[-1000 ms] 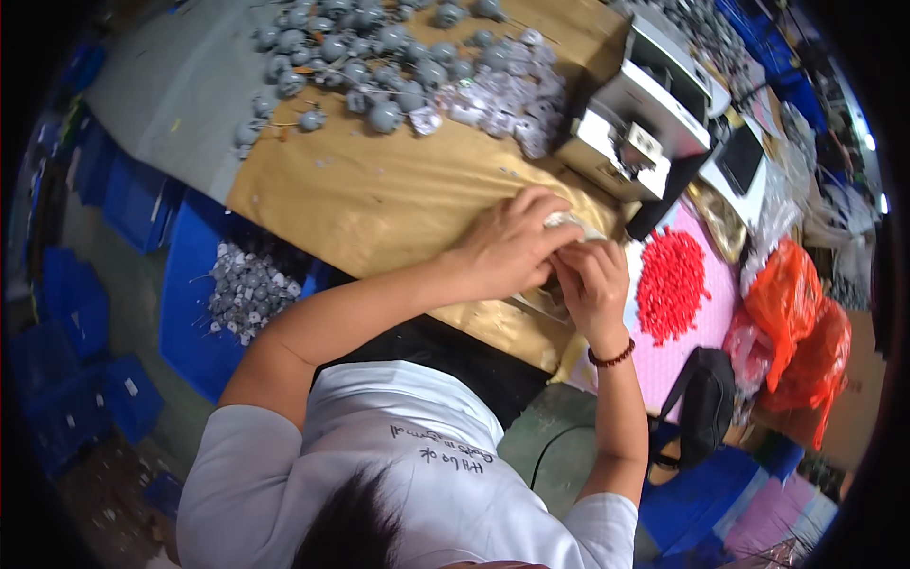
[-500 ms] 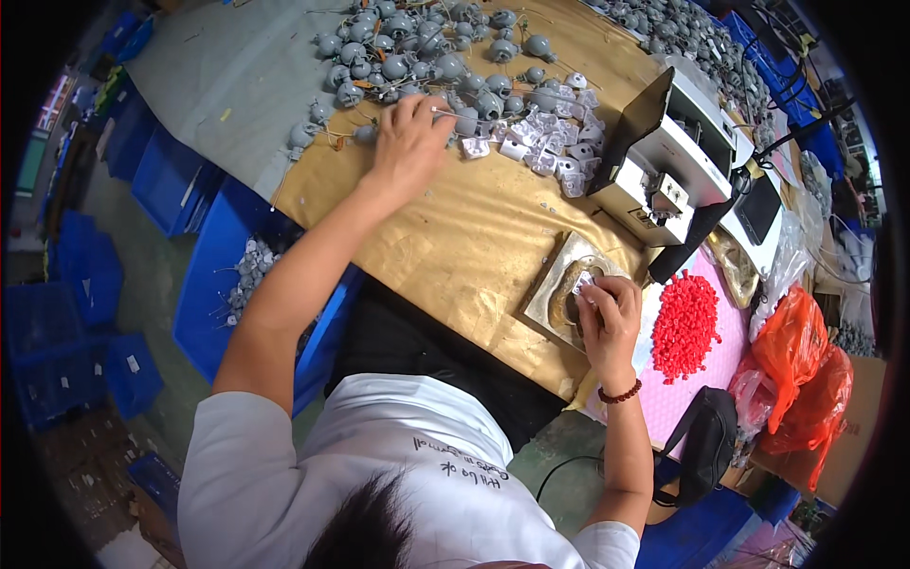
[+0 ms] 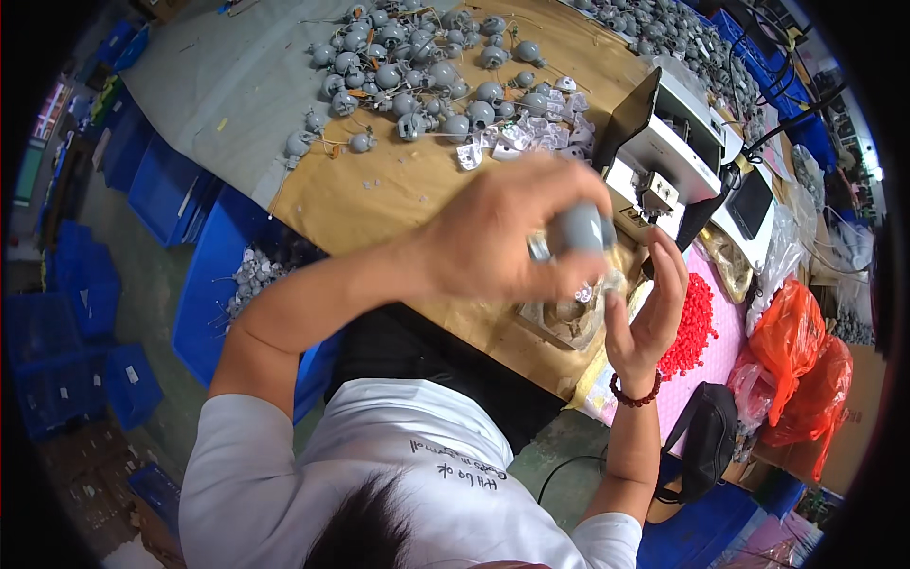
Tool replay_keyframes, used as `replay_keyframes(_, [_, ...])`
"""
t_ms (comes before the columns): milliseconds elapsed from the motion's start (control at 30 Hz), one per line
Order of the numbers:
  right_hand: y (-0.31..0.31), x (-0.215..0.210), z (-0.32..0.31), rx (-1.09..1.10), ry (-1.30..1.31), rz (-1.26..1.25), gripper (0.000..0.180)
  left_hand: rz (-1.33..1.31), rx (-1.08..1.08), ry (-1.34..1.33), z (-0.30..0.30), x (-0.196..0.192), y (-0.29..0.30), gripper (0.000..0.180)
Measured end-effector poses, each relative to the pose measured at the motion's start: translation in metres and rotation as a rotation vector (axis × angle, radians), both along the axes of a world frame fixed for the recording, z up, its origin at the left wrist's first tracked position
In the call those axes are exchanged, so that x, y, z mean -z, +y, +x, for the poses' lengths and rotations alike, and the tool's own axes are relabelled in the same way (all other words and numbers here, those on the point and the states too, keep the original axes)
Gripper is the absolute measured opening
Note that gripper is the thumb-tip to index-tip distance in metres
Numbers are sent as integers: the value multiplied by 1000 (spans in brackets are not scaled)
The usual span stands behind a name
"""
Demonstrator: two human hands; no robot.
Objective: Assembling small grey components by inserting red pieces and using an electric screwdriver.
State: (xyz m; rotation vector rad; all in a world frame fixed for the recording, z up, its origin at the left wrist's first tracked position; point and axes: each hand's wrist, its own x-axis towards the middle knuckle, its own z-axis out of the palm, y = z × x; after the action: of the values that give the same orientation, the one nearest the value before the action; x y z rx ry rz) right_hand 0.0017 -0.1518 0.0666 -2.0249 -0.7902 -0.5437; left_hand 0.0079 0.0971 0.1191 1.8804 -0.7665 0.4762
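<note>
My left hand [image 3: 502, 223], smeared by motion, is closed round a grey ball-shaped part [image 3: 581, 229] and holds it above the stone-like dish on a square base [image 3: 573, 327]. Just to the right, my right hand [image 3: 652, 318] is raised with thumb and fingers apart, close to the grey part. Whether a small pale bit at its thumb tip is held cannot be made out. A small white piece [image 3: 585, 293] shows at the dish, partly hidden by my left hand. Grey ball-shaped parts with thin wires [image 3: 398, 76] are heaped at the far side, beside white plastic pieces [image 3: 540, 130].
An open box-like device [image 3: 664, 180] stands to the right of the white pieces. Small red parts [image 3: 697, 327] lie on a pink sheet at the right, with orange plastic bags [image 3: 796, 351] and a black bag [image 3: 701, 441] beyond. A blue bin [image 3: 204, 294] stands left of the table.
My left hand has come from the grey heap toward the right, now with a grey ball-shaped part in it. My right hand has lifted off the dish and spread its fingers.
</note>
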Motion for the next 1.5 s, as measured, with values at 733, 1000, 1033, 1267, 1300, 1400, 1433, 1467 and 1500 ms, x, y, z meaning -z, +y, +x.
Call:
replay_keyframes(733, [-25,46,-9,37,68,-529,27,237,64,409,-54,106,-59,36])
replay_keyframes(1000, [-17,33,-9,7,71,-784,32,274,119,413,-47,109,-60,35])
replay_keyframes(1033, [-16,32,-9,-2,82,-804,32,282,118,418,-47,109,-59,35])
replay_keyframes(1267, [-11,40,-30,43,-7,-938,36,459,-116,242,-41,105,-59,41])
replay_keyframes(1300, [-13,42,-31,30,-14,-895,35,491,-196,144,-41,106,-63,43])
replay_keyframes(1400, [-27,50,-25,-4,25,-708,30,634,-181,35,-39,114,-79,51])
replay_keyframes(1433, [-35,47,-25,-8,184,-570,29,668,-176,3,-38,119,-82,52])
replay_keyframes(1467, [-44,44,-26,-11,339,-428,29,675,-175,-3,-37,123,-83,50])
replay_keyframes(1500, [-55,42,-27,-11,494,-281,30,669,-154,7,-35,124,-84,49])
